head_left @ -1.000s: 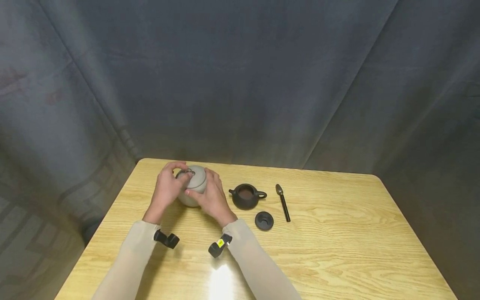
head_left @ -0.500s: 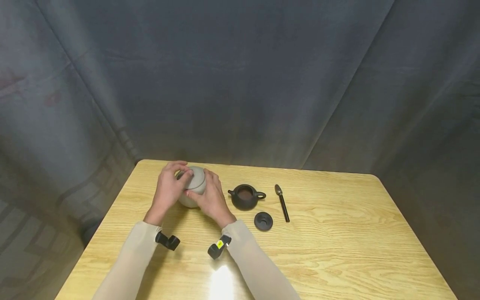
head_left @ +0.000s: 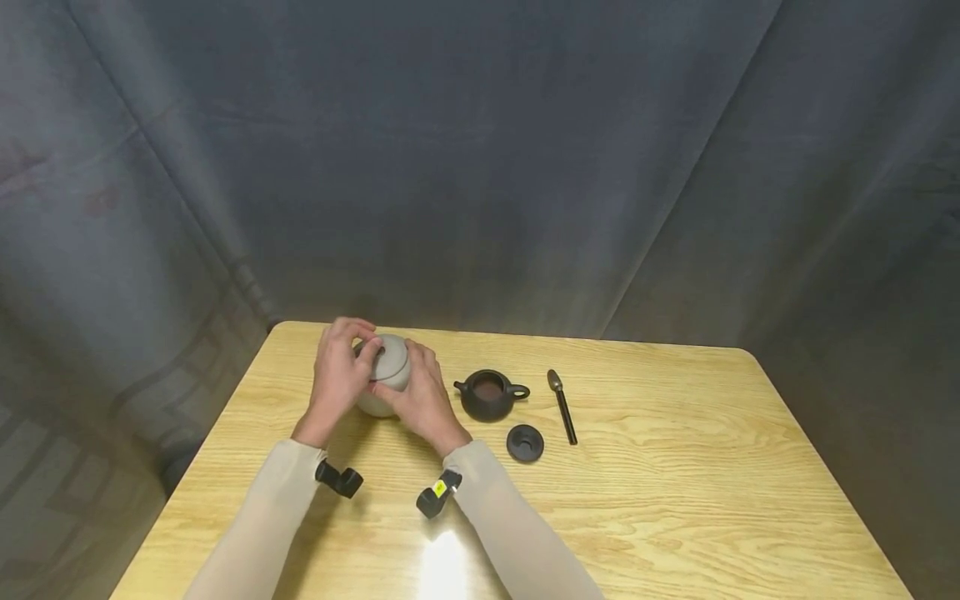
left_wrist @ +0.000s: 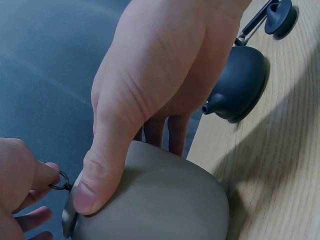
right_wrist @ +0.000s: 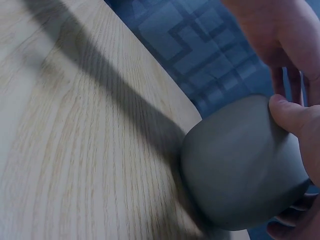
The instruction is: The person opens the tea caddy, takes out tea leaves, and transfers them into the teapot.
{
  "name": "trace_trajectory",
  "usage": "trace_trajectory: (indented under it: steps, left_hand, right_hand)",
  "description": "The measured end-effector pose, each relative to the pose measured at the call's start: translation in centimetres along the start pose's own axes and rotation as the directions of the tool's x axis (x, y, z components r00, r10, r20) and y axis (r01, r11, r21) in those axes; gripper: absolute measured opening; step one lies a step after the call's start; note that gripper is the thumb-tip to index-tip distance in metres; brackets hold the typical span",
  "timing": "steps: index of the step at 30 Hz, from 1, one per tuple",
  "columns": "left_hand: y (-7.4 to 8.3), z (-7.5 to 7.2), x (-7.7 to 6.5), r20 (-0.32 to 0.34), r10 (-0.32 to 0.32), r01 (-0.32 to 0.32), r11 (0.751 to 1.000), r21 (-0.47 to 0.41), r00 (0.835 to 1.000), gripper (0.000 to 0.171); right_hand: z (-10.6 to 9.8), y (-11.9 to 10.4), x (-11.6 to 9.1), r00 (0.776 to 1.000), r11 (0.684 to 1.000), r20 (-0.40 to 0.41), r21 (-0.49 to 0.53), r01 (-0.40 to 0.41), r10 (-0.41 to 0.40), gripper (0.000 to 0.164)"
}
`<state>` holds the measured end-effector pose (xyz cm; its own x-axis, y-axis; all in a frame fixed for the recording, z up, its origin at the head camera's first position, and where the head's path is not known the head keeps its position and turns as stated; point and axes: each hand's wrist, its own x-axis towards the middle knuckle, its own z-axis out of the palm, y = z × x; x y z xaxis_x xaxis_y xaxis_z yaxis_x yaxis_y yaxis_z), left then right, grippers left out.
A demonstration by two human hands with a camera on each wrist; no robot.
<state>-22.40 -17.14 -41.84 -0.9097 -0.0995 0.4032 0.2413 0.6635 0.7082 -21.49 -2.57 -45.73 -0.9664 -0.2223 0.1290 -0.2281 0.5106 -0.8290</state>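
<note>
A round grey jar [head_left: 375,406] stands at the table's far left. Its matching lid [head_left: 393,358] is at its mouth; whether it is raised at all I cannot tell. My left hand [head_left: 337,375] pinches a small dark metal ring [left_wrist: 62,182] on top of the lid between thumb and fingers. Around the jar's right side my right hand [head_left: 423,408] grips, its thumb [left_wrist: 95,187] pressing near the rim and its other fingers behind. To the right sits a dark teapot [head_left: 483,408], uncovered, reddish-brown inside, spout towards the jar.
The teapot's dark round lid [head_left: 525,443] lies in front of it on the wooden table [head_left: 675,467]. Farther right is a spoon [head_left: 566,417] with a black handle. A grey curtain [head_left: 480,167] hangs behind the table's back edge.
My left thumb and fingers have drawn together over the lid's ring, which was in plain sight a second ago. My right hand keeps its grip on the jar.
</note>
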Motion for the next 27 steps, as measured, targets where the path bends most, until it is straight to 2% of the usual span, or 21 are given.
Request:
trace_trajectory:
  steps: [13, 16, 19, 21, 22, 24, 27]
  left_hand:
    - [0.4, -0.1, -0.2, -0.049, 0.002, -0.003, 1.0, -0.014, 0.999, 0.016]
    - [1.9, -0.9, 0.7, -0.136, 0.039, -0.049, 0.996, -0.071, 0.99, 0.016]
    - [4.5, -2.6, 2.1, -0.235, 0.116, -0.146, 0.983, -0.113, 0.965, 0.018]
    - [6.1, -3.8, 2.9, -0.266, 0.157, -0.19, 0.976, -0.103, 0.951, 0.02]
    - [6.5, -4.3, 3.2, -0.266, 0.169, -0.201, 0.975, -0.096, 0.949, 0.02]
    - [6.5, -4.8, 3.2, -0.248, 0.156, -0.183, 0.979, -0.089, 0.956, 0.019]
    - [4.9, -4.9, 2.4, -0.222, 0.1, -0.119, 0.99, -0.072, 0.97, 0.017]
  right_hand:
    - [0.0, -0.3, -0.1, 1.0, 1.0, 0.017, 0.018, -0.009, 0.008, 0.095]
    - [-0.1, -0.3, 0.0, 1.0, 1.0, 0.015, 0.023, -0.007, 0.006, 0.094]
    - [-0.2, -0.3, 0.0, 1.0, 0.999, 0.004, 0.032, -0.014, 0.014, 0.094]
    - [-0.2, -0.2, 0.0, 1.0, 0.999, -0.001, 0.032, -0.024, 0.024, 0.096]
    - [-0.2, -0.1, 0.0, 1.0, 0.999, 0.0, 0.036, -0.028, 0.028, 0.096]
    - [-0.1, 0.0, 0.0, 1.0, 0.999, 0.0, 0.038, -0.031, 0.031, 0.097]
    - [0.0, 0.0, 0.1, 1.0, 0.999, 0.004, 0.04, -0.028, 0.028, 0.097]
